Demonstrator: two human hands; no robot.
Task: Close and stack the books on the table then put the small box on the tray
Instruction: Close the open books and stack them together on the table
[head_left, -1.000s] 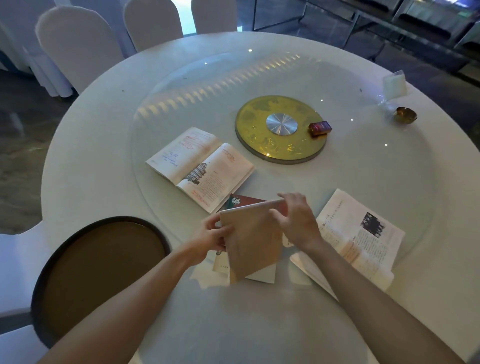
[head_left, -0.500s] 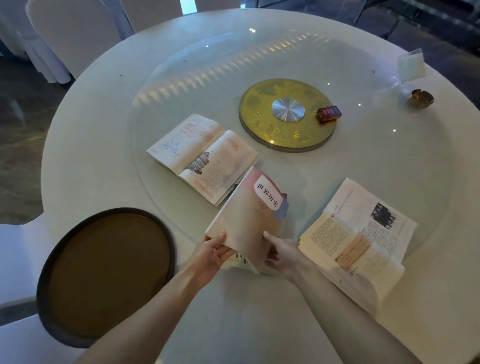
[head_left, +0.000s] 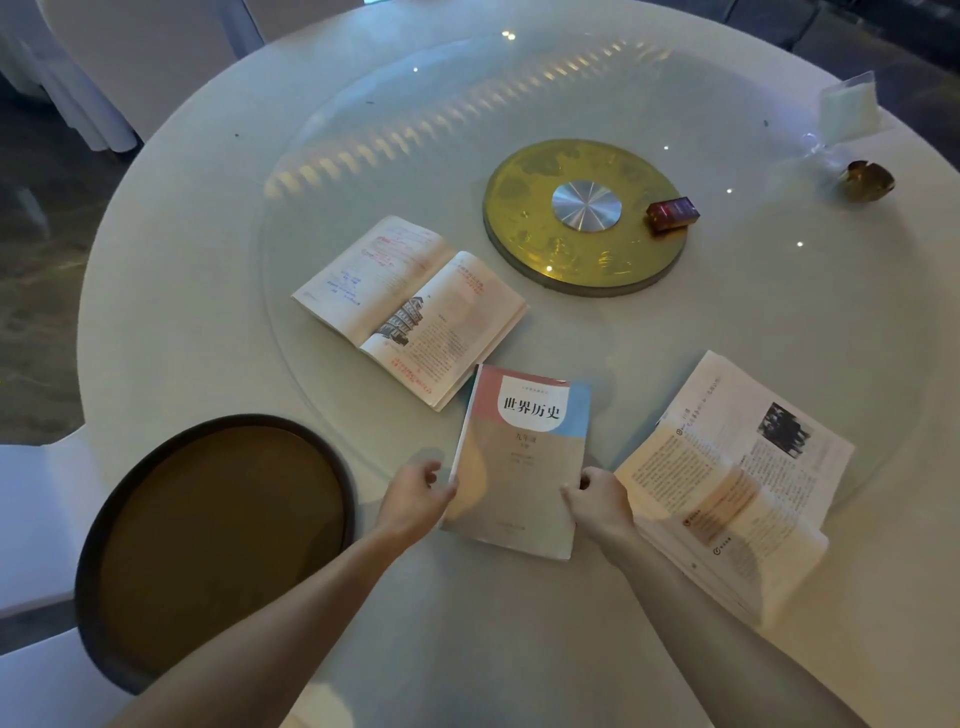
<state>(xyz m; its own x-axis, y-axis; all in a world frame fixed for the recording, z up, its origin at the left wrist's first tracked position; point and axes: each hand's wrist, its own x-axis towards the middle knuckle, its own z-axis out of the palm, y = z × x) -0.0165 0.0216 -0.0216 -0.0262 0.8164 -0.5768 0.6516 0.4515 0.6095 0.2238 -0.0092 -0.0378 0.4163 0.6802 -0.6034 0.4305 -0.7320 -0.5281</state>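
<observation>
A closed book (head_left: 524, 457) with a pink, blue and tan cover lies flat on the table in front of me. My left hand (head_left: 415, 493) grips its left edge and my right hand (head_left: 597, 501) grips its right edge. An open book (head_left: 410, 306) lies just beyond it to the left. Another open book (head_left: 737, 478) lies to its right, touching my right forearm. The small red box (head_left: 672, 213) sits on the glass over the gold disc (head_left: 582, 270). The round dark tray (head_left: 208, 540) rests at the table's near left edge.
A round glass turntable (head_left: 363, 104) covers the middle of the white table. A small brass dish (head_left: 867, 179) and a clear card holder (head_left: 849, 109) stand at the far right. White-covered chairs (head_left: 140, 57) stand around the table.
The book I was holding tilted up has been shut and laid flat, cover up. My hands have shifted to its left and right edges.
</observation>
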